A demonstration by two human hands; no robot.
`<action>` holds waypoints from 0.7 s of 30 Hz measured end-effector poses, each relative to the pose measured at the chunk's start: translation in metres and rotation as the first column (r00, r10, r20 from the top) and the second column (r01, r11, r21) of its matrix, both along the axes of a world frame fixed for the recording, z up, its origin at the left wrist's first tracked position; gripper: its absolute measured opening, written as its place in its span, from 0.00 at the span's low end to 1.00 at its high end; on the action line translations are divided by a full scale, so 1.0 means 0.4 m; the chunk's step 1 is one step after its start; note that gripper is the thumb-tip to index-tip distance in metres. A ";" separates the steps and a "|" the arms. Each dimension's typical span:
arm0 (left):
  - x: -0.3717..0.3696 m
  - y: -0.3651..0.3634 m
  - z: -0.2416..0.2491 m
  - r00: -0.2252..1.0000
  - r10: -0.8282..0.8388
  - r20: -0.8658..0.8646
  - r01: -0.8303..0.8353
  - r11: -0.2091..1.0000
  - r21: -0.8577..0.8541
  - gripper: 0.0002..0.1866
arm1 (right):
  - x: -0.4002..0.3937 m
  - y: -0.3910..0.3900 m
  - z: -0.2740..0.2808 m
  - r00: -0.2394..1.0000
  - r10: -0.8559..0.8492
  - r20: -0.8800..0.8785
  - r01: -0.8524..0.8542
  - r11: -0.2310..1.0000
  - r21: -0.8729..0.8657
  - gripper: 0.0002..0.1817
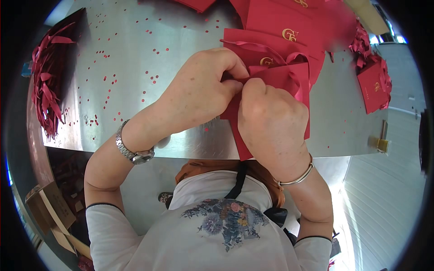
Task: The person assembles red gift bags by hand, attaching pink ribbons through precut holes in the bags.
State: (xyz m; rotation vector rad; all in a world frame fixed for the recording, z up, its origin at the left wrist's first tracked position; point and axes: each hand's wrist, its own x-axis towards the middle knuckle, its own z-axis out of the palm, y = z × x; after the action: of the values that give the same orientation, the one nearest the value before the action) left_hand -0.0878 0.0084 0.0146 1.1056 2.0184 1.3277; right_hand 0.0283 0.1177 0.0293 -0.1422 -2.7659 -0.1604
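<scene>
A red paper bag point(235, 37) with a gold logo and red ribbon point(299, 81) lies on the metal table, partly covered by my hands. My left hand point(201, 88), with a watch on its wrist, has thumb and index finger pinched at the bag's edge. Touching it, my right hand point(271, 117) is closed over the red paper, a bangle on its wrist. What exactly lies between the fingertips is hidden. More red bags point(271, 18) with gold logos overlap just beyond.
A bundle of red bags with ribbons point(47, 81) stands at the table's left. Red bags point(374, 86) sit at the right edge. Small red dots point(153, 77) are scattered over the table point(181, 147). A cardboard box point(54, 205) is below left.
</scene>
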 end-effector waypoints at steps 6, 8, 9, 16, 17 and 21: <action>-0.008 -0.007 -0.009 0.996 0.018 -0.091 -0.018 1.000 -0.009 0.06 | 0.011 0.033 -0.006 0.993 -0.113 0.027 0.102 0.738 -0.667 0.09; -0.006 -0.008 -0.004 0.994 0.018 -0.112 -0.023 0.999 -0.041 0.07 | 0.020 0.029 -0.007 0.986 -0.161 0.040 0.130 0.596 -0.792 0.07; -0.005 -0.007 0.000 0.995 0.028 -0.099 -0.032 0.999 -0.039 0.07 | 0.024 0.028 -0.011 0.975 -0.212 0.061 0.149 0.428 -0.891 0.05; -0.030 -0.014 -0.014 0.959 -0.054 0.279 0.058 0.998 -0.007 0.06 | 0.036 0.028 -0.030 0.993 -0.078 -0.086 -0.011 0.669 -0.743 0.04; -0.031 -0.013 -0.012 0.958 -0.054 0.282 0.058 0.998 -0.006 0.06 | 0.033 0.027 -0.031 0.991 -0.087 -0.098 -0.016 0.665 -0.747 0.04; -0.036 -0.017 -0.008 0.949 -0.049 0.312 0.066 0.997 -0.044 0.06 | 0.028 0.019 -0.037 0.985 -0.118 -0.123 -0.018 0.645 -0.764 0.04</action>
State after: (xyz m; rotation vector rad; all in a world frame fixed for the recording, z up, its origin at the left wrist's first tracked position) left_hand -0.1021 0.0016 0.0115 0.8617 1.7674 1.3172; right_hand 0.0396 0.1255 0.0146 -0.4256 -2.4679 0.9948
